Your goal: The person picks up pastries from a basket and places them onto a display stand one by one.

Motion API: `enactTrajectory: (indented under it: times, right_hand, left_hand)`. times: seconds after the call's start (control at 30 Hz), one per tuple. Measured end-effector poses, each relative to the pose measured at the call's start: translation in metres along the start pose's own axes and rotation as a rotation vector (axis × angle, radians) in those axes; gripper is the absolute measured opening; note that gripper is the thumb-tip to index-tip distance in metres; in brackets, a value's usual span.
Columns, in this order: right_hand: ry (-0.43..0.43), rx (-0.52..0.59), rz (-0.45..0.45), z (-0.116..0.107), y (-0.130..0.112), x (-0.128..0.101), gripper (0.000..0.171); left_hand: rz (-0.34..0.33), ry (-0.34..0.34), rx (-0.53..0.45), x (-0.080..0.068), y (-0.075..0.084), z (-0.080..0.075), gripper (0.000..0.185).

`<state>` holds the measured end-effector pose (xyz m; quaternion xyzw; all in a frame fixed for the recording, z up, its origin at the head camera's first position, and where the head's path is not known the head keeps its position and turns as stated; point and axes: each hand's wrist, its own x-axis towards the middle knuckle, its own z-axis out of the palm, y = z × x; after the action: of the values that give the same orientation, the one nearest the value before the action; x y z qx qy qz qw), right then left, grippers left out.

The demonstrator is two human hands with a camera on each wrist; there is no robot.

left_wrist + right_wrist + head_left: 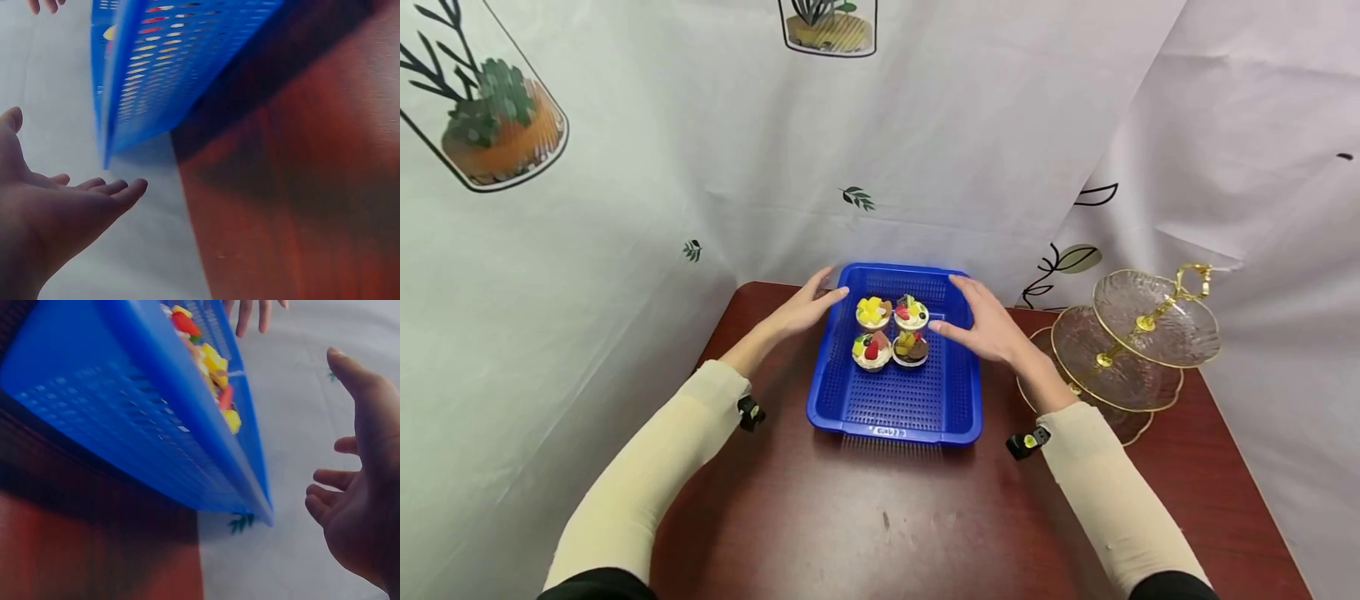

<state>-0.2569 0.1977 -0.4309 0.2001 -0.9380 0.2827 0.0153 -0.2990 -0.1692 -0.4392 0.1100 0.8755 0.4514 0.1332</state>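
Blue basket (pixel 891 400) sits at the far side of the bench (pixel 880 517), four small fruit-topped cakes (pixel 872 351) bunched in its back half. Left hand (pixel 803 310) is beside the left rim, fingers loosely extended, nothing held; right hand (pixel 988 325) is at the right rim, thumb well apart from fingers, also empty. Wrist views show gaps between both hands and the basket, but they're dim and blurred, so a light touch somewhere can't be fully ruled out. Step in hand looks like placing hands round the basket. Taking hold would call for both closing in evenly, fingers curling under the rims, basket kept level so cakes don't slide. Tiered stand (pixel 1131 375) is off to the right.
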Motion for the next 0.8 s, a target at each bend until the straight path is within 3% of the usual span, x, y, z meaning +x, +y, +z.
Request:
enactTrajectory:
  times: [0.17,0.37,0.63,0.8]
  right_hand:
    - [-0.037,0.086,0.038,0.017,-0.01,-0.002,0.107]
    - [-0.054,0.232,0.078,0.034,-0.022,-0.001,0.108]
    - [-0.041,0.255,0.119,0.048,-0.027,0.001,0.092]
    - [-0.046,0.261,0.157,0.054,-0.032,0.0,0.083]
  left_hand:
    - [-0.05,-0.026,-0.071,-0.006,-0.016,0.007,0.095]
    - [-0.069,-0.078,-0.246,-0.009,-0.028,0.016,0.087]
    - [-0.122,-0.109,-0.423,-0.01,-0.043,0.025,0.074]
    - [-0.124,-0.088,-0.517,-0.011,-0.051,0.025,0.066]
